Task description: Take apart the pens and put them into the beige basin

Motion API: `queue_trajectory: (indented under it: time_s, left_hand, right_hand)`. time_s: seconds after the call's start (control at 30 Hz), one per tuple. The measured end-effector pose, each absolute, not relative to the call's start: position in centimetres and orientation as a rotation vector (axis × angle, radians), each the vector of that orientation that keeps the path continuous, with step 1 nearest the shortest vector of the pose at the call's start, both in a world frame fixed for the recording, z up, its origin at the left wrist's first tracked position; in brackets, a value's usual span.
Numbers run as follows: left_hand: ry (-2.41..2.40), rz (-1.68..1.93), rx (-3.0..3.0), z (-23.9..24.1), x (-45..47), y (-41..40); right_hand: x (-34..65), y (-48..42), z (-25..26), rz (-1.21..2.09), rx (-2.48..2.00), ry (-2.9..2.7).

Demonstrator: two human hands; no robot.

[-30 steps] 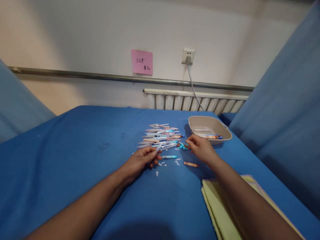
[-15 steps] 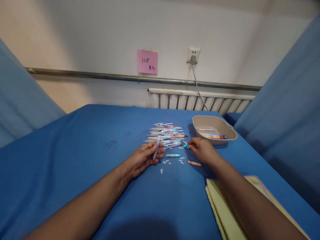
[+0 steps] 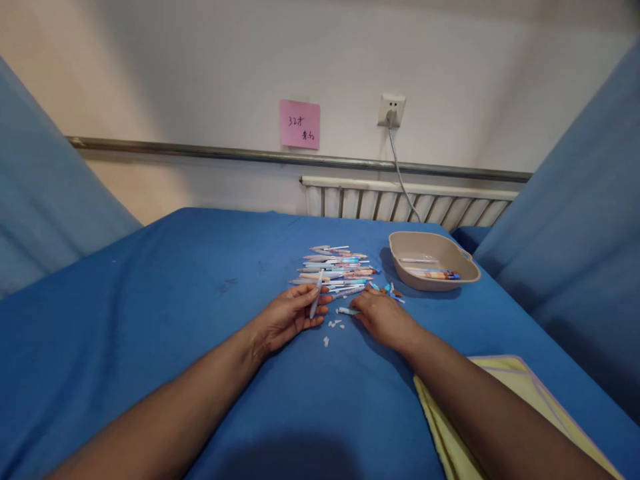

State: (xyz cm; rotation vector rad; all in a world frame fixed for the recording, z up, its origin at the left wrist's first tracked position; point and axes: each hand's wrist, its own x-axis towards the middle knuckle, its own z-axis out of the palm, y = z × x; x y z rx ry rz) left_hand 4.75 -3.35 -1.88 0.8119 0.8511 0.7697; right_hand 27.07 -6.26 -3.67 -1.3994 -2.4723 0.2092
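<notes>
My left hand (image 3: pixel 295 312) pinches a tapered pale-lilac pen part (image 3: pixel 316 300) upright between thumb and fingers. To its right my right hand (image 3: pixel 383 319) is low over the cloth, fingers closing round a white-and-teal pen barrel (image 3: pixel 346 311) whose left end sticks out. A heap of pen parts (image 3: pixel 333 270), with grey, teal and orange barrels and thin white refills, lies just beyond both hands. Small white bits (image 3: pixel 335 324) are scattered between the hands. Behind the right fingers sit small teal, brown and blue pieces (image 3: pixel 389 291).
A beige plastic basin (image 3: pixel 435 283) with several pens inside stands at the back right. Under my right forearm lies a folded yellow cloth (image 3: pixel 493 373). Blue cloth (image 3: pixel 200 280) covers the surface, and a radiator (image 3: pixel 370 200) lines the wall behind.
My right hand has moved left and nearer from the small teal pieces to the white-and-teal barrel, covering the orange one. The left hand keeps its hold on the lilac part.
</notes>
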Motion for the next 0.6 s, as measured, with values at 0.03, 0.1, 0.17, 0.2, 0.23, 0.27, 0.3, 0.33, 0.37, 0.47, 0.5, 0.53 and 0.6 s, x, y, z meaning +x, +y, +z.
queue_trajectory:
  time_s: [0.03, 0.1, 0.17, 0.2, 0.23, 0.27, 0.3, 0.33, 0.37, 0.47, 0.5, 0.53, 0.6]
  left_hand:
    - [0.846, 0.762, 0.807, -1.9, 4.7, -3.4]
    - [0.84, 0.753, 0.801, -1.9, 4.7, -3.4]
    - [0.844, 0.746, 0.804, -1.9, 4.6, -3.4]
    - [0.851, 0.743, 0.814, -1.9, 4.6, -3.4]
    - [0.858, 0.735, 0.832, -1.9, 4.6, -3.4]
    - [0.863, 0.724, 0.861, -1.9, 4.7, -3.5]
    - [0.866, 0.71, 0.901, -1.9, 4.7, -3.6]
    - [0.868, 0.699, 0.951, -1.9, 4.8, -3.7]
    - [0.869, 0.688, 1.007, -2.0, 5.0, -3.7]
    - [0.87, 0.664, 1.174, -2.1, 5.3, -4.0]
    - [0.87, 0.653, 1.222, -2.1, 5.4, -4.1]
    - [0.869, 0.642, 1.264, -2.1, 5.5, -4.2]
    - [0.87, 0.624, 1.328, -2.1, 5.5, -4.3]
  right_hand:
    - [27.2, -6.3, -3.8, 0.211, -1.404, -2.445]
    - [27.5, -6.2, -4.0, 0.248, -1.417, -2.325]
    - [27.7, -6.0, -4.2, 0.367, -1.417, -2.119]
    - [27.9, -5.8, -4.3, 0.476, -1.394, -1.988]
    - [27.9, -5.7, -4.3, 0.615, -1.347, -1.842]
    - [28.0, -5.7, -4.2, 0.772, -1.277, -1.684]
    - [28.0, -5.6, -4.0, 0.928, -1.192, -1.528]
    - [27.9, -5.7, -3.8, 1.066, -1.101, -1.383]
    - [27.8, -5.8, -3.6, 1.178, -1.018, -1.264]
    - [27.4, -6.2, -3.0, 1.357, -0.89, -1.049]
    - [27.2, -6.3, -2.9, 1.383, -0.875, -1.008]
    - [27.1, -6.4, -2.8, 1.401, -0.866, -0.978]
    - [26.9, -6.5, -2.8, 1.415, -0.86, -0.939]
